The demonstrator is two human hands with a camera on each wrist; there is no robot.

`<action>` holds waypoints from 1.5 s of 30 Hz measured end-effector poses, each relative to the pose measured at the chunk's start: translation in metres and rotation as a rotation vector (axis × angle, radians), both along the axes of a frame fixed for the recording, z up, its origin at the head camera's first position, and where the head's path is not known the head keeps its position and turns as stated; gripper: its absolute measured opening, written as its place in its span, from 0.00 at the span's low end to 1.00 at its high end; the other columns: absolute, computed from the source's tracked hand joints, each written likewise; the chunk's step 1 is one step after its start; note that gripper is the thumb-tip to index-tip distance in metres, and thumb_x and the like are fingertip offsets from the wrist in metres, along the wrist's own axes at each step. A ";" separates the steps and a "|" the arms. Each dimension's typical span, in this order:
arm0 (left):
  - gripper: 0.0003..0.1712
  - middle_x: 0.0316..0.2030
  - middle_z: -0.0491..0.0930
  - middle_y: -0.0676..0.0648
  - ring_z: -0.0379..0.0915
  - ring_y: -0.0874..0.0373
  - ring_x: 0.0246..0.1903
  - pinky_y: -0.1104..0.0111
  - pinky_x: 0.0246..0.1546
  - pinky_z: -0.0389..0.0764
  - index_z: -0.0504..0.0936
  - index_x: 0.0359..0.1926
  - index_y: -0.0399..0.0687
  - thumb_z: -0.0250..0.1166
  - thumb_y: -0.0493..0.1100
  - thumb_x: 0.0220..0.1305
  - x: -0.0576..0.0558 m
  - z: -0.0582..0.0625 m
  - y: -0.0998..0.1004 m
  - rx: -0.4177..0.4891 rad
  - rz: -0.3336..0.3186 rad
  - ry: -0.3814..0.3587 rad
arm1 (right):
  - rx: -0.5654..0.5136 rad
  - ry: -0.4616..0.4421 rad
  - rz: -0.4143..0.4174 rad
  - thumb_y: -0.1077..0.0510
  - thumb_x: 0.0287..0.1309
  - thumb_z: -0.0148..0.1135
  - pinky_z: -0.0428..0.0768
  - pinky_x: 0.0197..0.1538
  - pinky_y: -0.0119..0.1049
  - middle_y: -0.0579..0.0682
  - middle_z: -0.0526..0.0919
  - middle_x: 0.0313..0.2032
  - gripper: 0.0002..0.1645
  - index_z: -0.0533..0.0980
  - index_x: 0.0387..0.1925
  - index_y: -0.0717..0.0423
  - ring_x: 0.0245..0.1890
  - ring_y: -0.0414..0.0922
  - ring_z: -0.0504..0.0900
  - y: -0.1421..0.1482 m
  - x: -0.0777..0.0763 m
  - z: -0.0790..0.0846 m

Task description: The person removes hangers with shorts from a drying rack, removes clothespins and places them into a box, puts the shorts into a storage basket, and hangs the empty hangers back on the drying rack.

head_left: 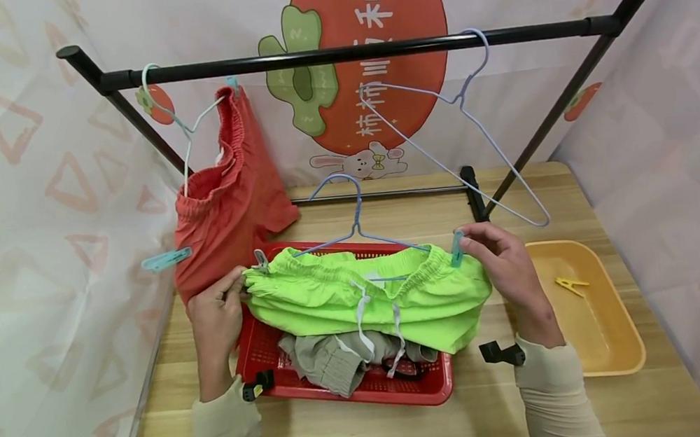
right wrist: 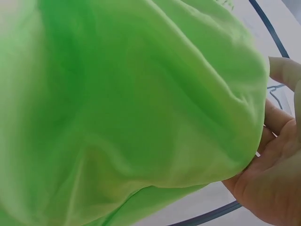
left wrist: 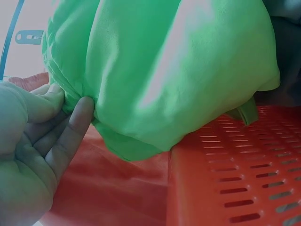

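Observation:
Bright green shorts (head_left: 333, 304) with white drawstrings are held up over the red basket (head_left: 367, 398). A blue hanger (head_left: 356, 218) runs into their elastic waistband. My left hand (head_left: 217, 319) pinches the cloth at the left side, below a grey clothespin (head_left: 261, 259) clipped on the waistband; the left wrist view shows thumb and fingers gathering the green fabric (left wrist: 141, 84). At the right end of the waistband, my right hand (head_left: 506, 267) pinches a teal clothespin (head_left: 457, 249). In the right wrist view the shorts (right wrist: 141, 117) hide that clothespin and some fingertips.
Red shorts (head_left: 227, 195) hang at the left from a pale hanger (head_left: 185, 125) on the black rack (head_left: 309, 58), with teal clothespins. Another blue hanger (head_left: 461, 99) hangs bare at the right. Grey clothing (head_left: 339, 364) lies in the basket. A yellow clothespin (head_left: 572, 286) lies in an orange tray (head_left: 614, 334).

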State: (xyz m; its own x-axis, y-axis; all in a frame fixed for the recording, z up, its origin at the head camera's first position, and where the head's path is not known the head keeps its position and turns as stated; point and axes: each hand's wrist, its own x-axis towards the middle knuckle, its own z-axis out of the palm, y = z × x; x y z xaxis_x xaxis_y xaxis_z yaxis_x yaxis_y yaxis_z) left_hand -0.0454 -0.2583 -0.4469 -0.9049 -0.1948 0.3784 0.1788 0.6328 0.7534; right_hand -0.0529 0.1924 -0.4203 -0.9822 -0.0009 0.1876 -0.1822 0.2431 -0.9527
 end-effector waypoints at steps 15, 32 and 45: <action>0.11 0.39 0.88 0.41 0.85 0.45 0.27 0.84 0.33 0.72 0.90 0.49 0.39 0.68 0.30 0.68 -0.001 -0.001 0.001 -0.004 0.013 0.000 | -0.027 0.064 -0.075 0.69 0.70 0.62 0.76 0.38 0.28 0.48 0.85 0.44 0.11 0.82 0.50 0.71 0.38 0.44 0.79 0.000 0.002 0.001; 0.11 0.37 0.89 0.42 0.85 0.46 0.27 0.84 0.34 0.72 0.90 0.49 0.40 0.68 0.31 0.68 -0.001 -0.001 0.002 -0.004 0.001 -0.010 | -0.130 0.057 -0.249 0.69 0.67 0.65 0.78 0.44 0.28 0.50 0.87 0.43 0.10 0.84 0.47 0.69 0.42 0.41 0.81 0.018 0.004 0.007; 0.12 0.43 0.87 0.38 0.86 0.45 0.25 0.80 0.22 0.75 0.89 0.51 0.38 0.65 0.30 0.70 -0.001 0.000 0.002 0.072 -0.022 -0.035 | 0.181 -0.188 -0.498 0.53 0.69 0.68 0.75 0.35 0.23 0.33 0.82 0.37 0.20 0.83 0.55 0.62 0.34 0.35 0.78 0.078 0.030 -0.022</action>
